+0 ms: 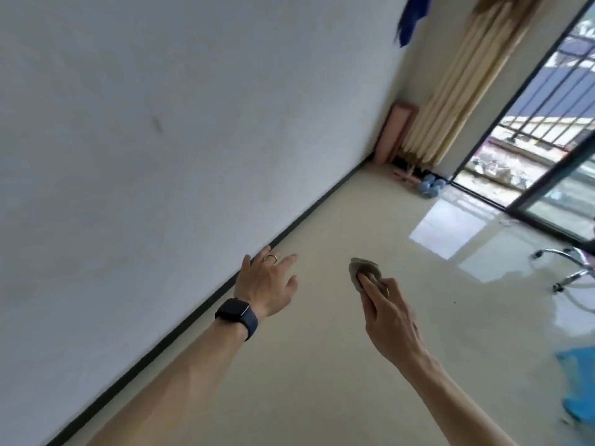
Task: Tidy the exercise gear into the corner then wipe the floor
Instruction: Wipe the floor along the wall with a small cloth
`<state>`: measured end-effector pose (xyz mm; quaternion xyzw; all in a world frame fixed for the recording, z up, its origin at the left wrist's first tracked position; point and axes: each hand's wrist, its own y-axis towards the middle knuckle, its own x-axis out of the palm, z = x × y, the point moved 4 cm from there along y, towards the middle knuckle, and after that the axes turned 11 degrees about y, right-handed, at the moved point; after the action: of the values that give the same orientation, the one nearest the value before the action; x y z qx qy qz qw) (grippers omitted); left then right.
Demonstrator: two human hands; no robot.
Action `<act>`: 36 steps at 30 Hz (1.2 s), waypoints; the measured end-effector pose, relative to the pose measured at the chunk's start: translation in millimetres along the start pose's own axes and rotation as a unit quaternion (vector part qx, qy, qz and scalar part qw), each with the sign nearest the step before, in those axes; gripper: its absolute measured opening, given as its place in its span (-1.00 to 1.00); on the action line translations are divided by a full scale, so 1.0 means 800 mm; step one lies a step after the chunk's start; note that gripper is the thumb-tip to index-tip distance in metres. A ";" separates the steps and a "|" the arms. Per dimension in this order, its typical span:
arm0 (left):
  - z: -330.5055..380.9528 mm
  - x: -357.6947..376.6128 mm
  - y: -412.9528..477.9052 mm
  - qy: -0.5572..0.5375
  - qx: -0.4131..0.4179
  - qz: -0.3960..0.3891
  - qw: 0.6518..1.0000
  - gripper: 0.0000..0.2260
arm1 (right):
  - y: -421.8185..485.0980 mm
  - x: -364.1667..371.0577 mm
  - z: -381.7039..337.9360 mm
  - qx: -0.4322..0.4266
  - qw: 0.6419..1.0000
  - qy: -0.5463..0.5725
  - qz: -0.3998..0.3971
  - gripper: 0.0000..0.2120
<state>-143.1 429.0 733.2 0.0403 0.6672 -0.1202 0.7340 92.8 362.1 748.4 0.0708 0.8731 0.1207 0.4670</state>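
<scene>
Grey cloth (363, 272) pinched between right hand (384, 313) fingers (367, 286).

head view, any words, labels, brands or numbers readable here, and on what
None can be read.
The smartwatch face is dark, no digits.
The cloth pinched in the right hand shows no label.
The pink rolled mat and blue dumbbells in the corner are too blurred to show any marking.
</scene>
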 end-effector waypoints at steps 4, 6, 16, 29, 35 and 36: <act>0.092 -0.103 0.021 0.010 0.137 0.106 0.985 -0.44 | -0.014 -0.108 0.006 0.027 0.991 -0.034 0.124 -0.68; 0.131 -0.130 0.036 0.027 0.192 0.135 0.972 -0.39 | -0.028 -0.147 0.007 0.037 0.983 -0.042 0.176 -0.67; 0.421 -0.187 0.103 0.066 0.382 0.175 0.905 -0.52 | -0.120 -0.339 0.120 0.164 0.924 -0.098 0.331 -0.65; 0.807 -0.212 0.237 0.023 0.455 0.218 0.863 -0.49 | -0.110 -0.595 0.401 0.236 0.877 -0.127 0.400 -0.57; 0.968 -0.213 0.308 -0.003 0.479 0.217 0.851 -0.48 | -0.076 -0.672 0.538 0.258 0.865 -0.129 0.411 -0.59; 0.992 -0.210 0.320 -0.002 0.486 0.218 0.847 -0.48 | -0.071 -0.681 0.558 0.264 0.862 -0.132 0.413 -0.63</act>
<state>671.5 522.9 957.8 0.5356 0.4962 -0.2659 0.6295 765.4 243.2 929.1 0.5608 0.6930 0.0573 0.4494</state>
